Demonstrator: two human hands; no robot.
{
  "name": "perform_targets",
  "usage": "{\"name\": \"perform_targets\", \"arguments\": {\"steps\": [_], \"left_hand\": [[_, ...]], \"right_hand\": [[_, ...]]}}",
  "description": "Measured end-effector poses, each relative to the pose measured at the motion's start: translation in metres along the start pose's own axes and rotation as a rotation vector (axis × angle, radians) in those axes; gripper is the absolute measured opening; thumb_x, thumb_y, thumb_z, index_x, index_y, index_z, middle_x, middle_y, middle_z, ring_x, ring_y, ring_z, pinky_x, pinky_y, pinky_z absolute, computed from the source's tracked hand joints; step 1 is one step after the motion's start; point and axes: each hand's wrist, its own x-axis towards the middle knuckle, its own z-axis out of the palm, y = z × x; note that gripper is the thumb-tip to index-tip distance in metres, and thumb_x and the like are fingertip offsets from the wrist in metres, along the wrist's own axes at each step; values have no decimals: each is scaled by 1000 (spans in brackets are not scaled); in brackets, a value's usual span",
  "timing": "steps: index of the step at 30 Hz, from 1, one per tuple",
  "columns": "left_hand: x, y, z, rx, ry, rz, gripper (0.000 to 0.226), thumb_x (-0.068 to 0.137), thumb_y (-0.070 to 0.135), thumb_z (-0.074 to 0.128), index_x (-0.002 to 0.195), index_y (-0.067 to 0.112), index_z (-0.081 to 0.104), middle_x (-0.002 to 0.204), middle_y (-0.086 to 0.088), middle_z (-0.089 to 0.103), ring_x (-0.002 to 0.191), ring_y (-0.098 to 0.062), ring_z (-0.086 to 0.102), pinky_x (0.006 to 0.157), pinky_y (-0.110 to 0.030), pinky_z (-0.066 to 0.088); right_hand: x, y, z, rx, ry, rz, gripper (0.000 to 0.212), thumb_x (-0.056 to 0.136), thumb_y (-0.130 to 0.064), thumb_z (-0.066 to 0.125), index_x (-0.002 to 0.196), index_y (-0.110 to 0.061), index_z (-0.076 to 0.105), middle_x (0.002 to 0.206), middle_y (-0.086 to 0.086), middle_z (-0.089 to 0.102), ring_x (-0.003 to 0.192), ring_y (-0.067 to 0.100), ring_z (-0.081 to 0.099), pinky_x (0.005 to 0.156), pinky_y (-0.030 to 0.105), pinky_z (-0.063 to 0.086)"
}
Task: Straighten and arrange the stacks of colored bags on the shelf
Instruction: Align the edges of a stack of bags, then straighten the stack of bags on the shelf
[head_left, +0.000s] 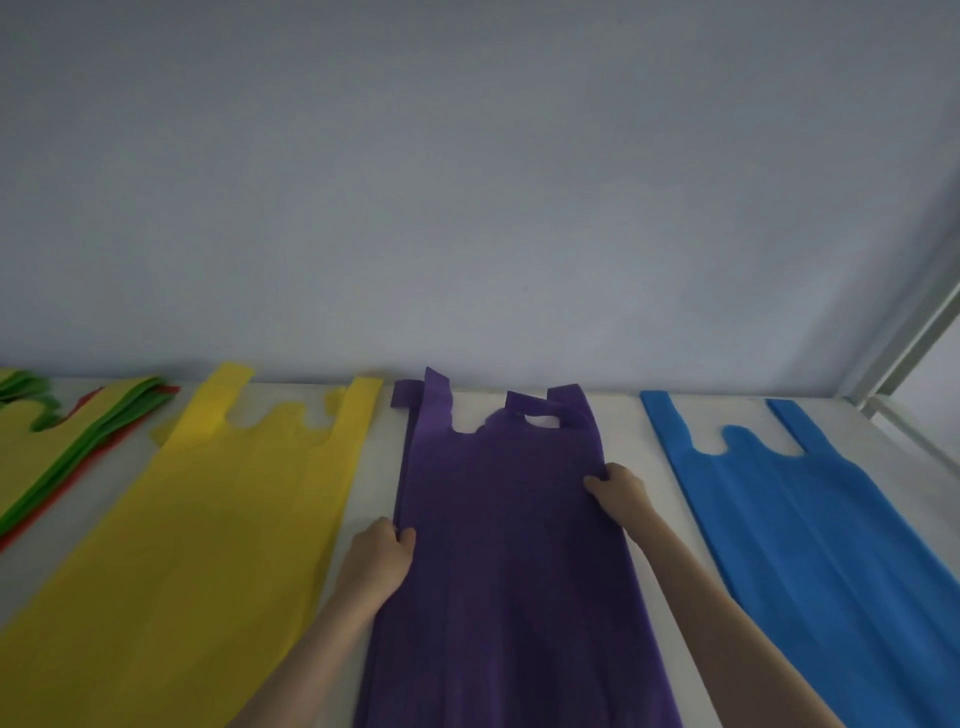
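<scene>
No text, label or number is readable.

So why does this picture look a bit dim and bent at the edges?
Head view: soft, dim, even light with no glare; the wide lens bends the metal post on the right; the whole picture is slightly soft, so the hands' fingers on the purple bags blur together.

Four bag stacks (498, 545) side by side on shelf (623, 415); wall (467, 182) behind; handles toward wall.

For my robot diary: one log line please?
left hand: grips purple stack left edge | right hand: grips right edge | step: straightening
</scene>
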Motion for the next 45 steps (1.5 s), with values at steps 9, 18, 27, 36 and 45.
{"name": "perform_targets", "arguments": {"steps": [9, 18, 27, 36, 45], "left_hand": [[-8, 3, -9, 121, 36, 14, 31, 98, 24, 39, 114, -1, 50, 107, -14, 61, 95, -28, 60, 78, -35, 47], [5, -19, -58, 384, 77, 139, 29, 96, 18, 41, 118, 1, 49, 125, -16, 56, 119, -31, 52, 94, -39, 45], [29, -96, -171, 605, 266, 230, 28, 98, 17, 36, 119, 4, 48, 125, -12, 52, 121, -29, 46, 90, -39, 45], [71, -272, -326, 588, 288, 121, 27, 98, 19, 37, 119, 5, 48, 123, -11, 52, 118, -28, 48, 92, -40, 46], [97, -411, -402, 575, 103, -43, 39, 96, 31, 43, 123, 3, 48, 123, -15, 55, 113, -29, 56, 88, -36, 47]], "right_hand": [[-11, -9, 3, 42, 61, 30, 35, 92, -12, 46, 124, 3, 43, 116, 20, 55, 88, 25, 51, 68, 33, 42], [-44, -45, 28, -354, 366, -214, 47, 91, -3, 40, 137, -8, 35, 142, 14, 35, 130, 30, 34, 106, 39, 34], [-83, -146, 94, -441, 243, -517, 37, 95, -7, 37, 129, -12, 50, 138, 8, 46, 129, 24, 38, 104, 36, 34], [-143, -313, 267, -287, 99, -619, 38, 93, -7, 38, 125, -11, 57, 129, 13, 55, 125, 29, 45, 100, 37, 40], [-191, -405, 392, -131, -124, -373, 30, 94, -12, 39, 105, 0, 64, 117, 21, 62, 116, 33, 54, 87, 31, 42]]}}
